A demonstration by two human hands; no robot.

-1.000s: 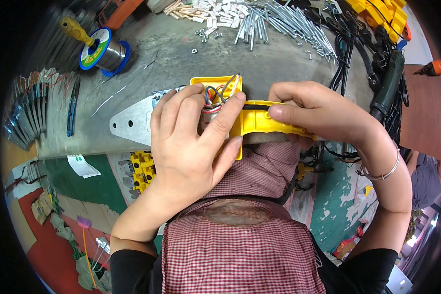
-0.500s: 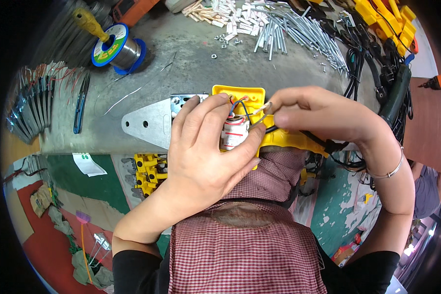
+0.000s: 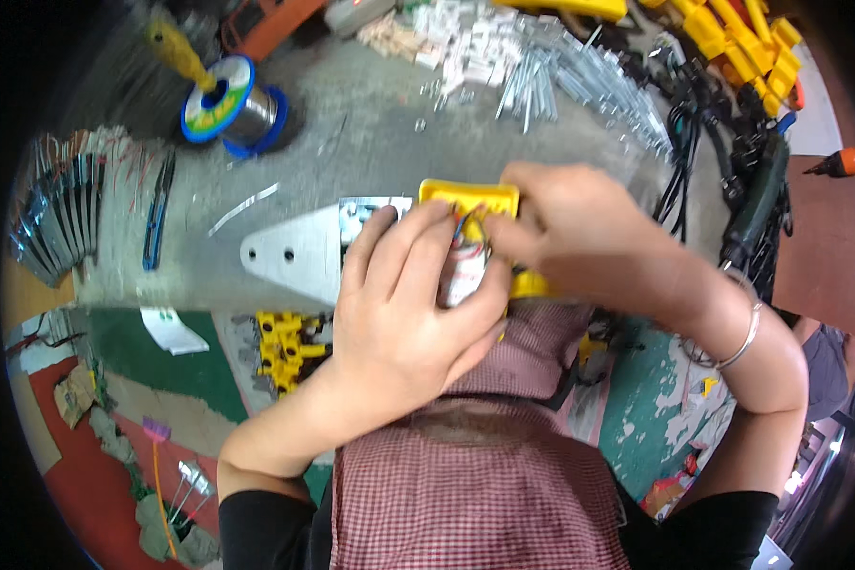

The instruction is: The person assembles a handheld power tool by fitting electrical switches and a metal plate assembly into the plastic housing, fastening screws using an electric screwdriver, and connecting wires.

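A yellow plastic housing [image 3: 469, 189] lies at the near edge of the bench with its inside facing up. Dark blue and red wires [image 3: 465, 224] show in it above a white cylindrical part [image 3: 464, 274] with red marks. My left hand [image 3: 404, 309] is wrapped over the housing's left side, fingertips at the wires and thumb by the white part. Curled over the right side is my right hand [image 3: 575, 223], its fingers bent in near the wires; what they pinch is hidden and the hand is slightly blurred. A tapered metal plate [image 3: 293, 252] with holes extends leftward from under my left hand.
At the back left stands a solder spool [image 3: 242, 114] with a yellow-handled tool. Blue cutter knife [image 3: 158, 211] and bundled wired strips [image 3: 62, 209] lie left. Metal rods [image 3: 579, 81] and white pieces [image 3: 480, 43] are heaped at the back; black cables [image 3: 679, 161] lie right.
My right hand has moved left and inward over the housing; the pale wire end it pinched is now out of sight. My left hand keeps its hold. The whole view has shifted slightly.
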